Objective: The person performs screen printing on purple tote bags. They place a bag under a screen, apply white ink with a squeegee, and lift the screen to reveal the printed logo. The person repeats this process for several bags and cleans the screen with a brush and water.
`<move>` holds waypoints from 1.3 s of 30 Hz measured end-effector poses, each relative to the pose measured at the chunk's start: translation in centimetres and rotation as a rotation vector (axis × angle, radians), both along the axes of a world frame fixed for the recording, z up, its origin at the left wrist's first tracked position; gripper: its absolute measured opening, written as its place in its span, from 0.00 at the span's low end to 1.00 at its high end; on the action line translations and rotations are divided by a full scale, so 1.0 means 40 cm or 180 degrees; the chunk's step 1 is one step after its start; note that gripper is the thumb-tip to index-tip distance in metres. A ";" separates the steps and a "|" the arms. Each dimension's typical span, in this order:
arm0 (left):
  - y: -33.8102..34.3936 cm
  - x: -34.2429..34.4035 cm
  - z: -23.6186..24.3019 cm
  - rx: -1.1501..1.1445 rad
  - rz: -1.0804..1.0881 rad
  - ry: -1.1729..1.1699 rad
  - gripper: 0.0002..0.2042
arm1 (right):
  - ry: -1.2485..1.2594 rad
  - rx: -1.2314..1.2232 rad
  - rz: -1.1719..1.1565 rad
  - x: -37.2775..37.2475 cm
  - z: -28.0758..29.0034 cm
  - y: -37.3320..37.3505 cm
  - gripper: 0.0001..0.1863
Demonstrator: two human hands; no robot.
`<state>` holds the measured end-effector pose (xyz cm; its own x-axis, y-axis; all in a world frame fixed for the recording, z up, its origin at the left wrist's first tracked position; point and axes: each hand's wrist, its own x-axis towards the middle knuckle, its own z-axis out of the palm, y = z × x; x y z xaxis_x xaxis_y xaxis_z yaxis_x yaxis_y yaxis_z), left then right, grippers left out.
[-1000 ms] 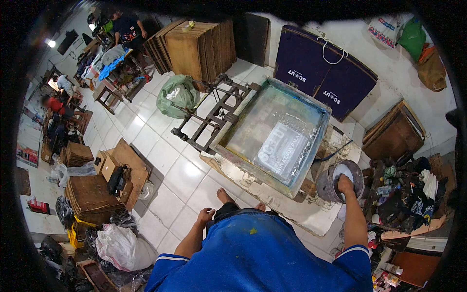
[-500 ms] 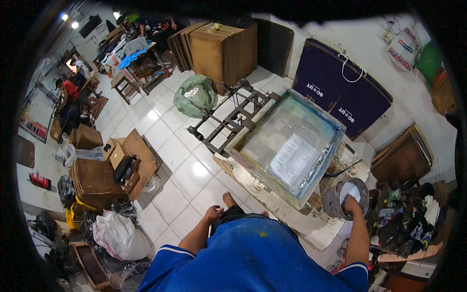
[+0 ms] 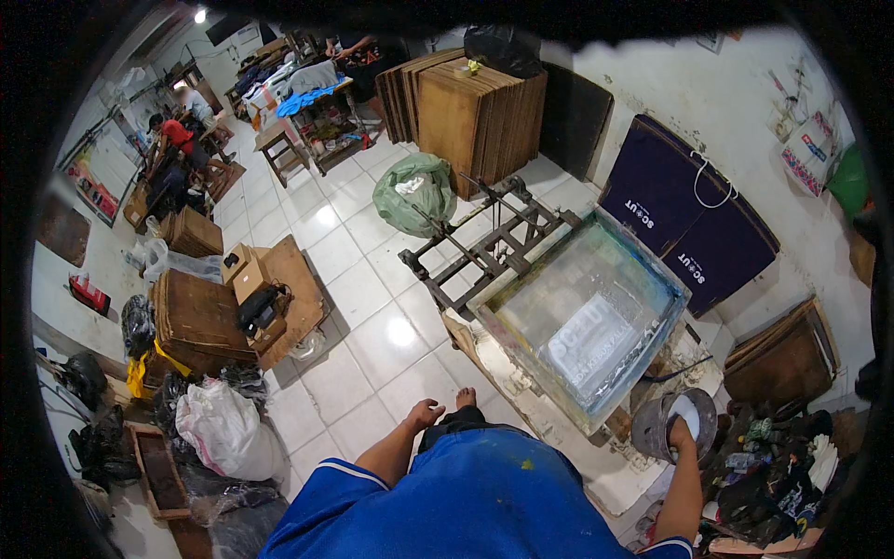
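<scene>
My right hand (image 3: 682, 435) reaches down into a grey, stained bucket (image 3: 655, 430) at the right, beside white liquid or foam (image 3: 687, 410). The bucket hides its fingers, so whatever they hold or touch does not show. Left of the bucket, a framed printing screen (image 3: 521, 340) lies tilted on a hinged metal press (image 3: 498, 244). Its mesh carries a pale lettered stencil (image 3: 589, 347) with wet, shiny patches. My left hand (image 3: 426, 414) hangs near my waist over the tiled floor, loosely bent, fingers apart and holding nothing.
Dark blue printed panels (image 3: 684, 214) lean on the right wall. Rags and bottles (image 3: 768, 466) pile beside the bucket. A green sack (image 3: 410, 210) stands behind the press, near stacked boards (image 3: 484, 116). Cartons (image 3: 200, 321) and a white sack (image 3: 223, 429) line the left. People work far back.
The whole view has swung a little, shifting the surroundings rightward. My right hand is still inside the bucket, and my left hand still hangs near my waist.
</scene>
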<state>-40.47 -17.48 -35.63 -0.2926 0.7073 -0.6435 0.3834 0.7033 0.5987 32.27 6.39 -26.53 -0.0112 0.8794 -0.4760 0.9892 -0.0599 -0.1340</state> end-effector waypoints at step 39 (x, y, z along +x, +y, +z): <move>0.148 -0.135 0.029 -0.0410 -0.0499 -0.0411 0.31 | 0.0355 0.0306 -0.1405 -0.140 0.168 -0.048 0.32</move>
<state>-45.88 -11.57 -34.48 -0.0952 0.6472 -0.7563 0.4200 0.7150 0.5589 26.65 4.47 -19.81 0.3276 0.8516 -0.4091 0.8511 -0.4540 -0.2636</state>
